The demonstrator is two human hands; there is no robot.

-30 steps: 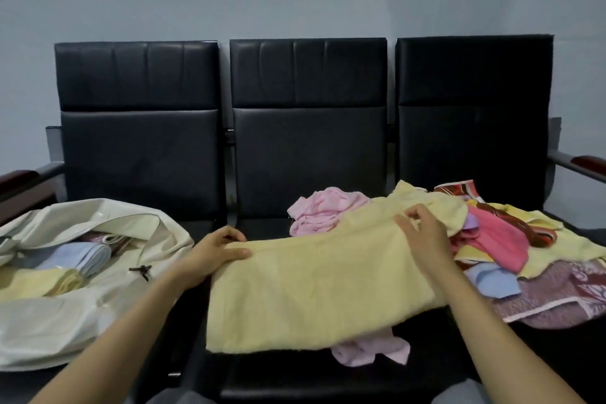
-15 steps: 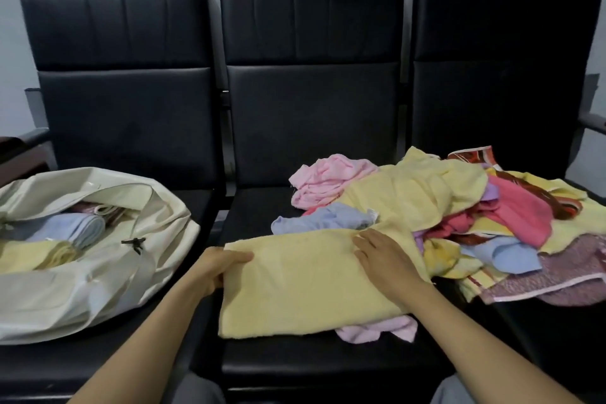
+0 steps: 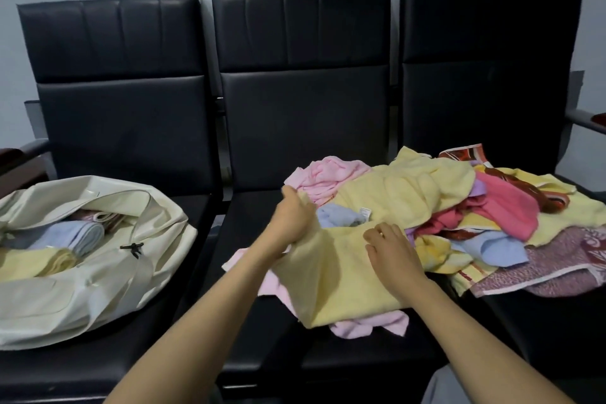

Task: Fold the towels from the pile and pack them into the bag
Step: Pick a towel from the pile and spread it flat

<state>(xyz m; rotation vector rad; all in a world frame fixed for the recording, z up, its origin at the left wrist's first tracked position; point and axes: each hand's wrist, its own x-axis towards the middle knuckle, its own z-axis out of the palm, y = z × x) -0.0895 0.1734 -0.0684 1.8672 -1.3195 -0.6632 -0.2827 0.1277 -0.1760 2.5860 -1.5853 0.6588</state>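
Head view's got the left hand (image 3: 292, 223) gripping the lifted left edge of the yellow towel (image 3: 341, 282) on the bench's (image 3: 262, 367) middle seat, right hand (image 3: 392, 249) pressing flat on it, towel pile (image 3: 492, 207) just beside, cream bag (image 3: 98, 275) on the left seat.

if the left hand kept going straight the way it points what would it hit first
Probably the crumpled pink towel just beyond the left hand, which grips an edge of the yellow towel. Depth is unclear; it might pass over it.
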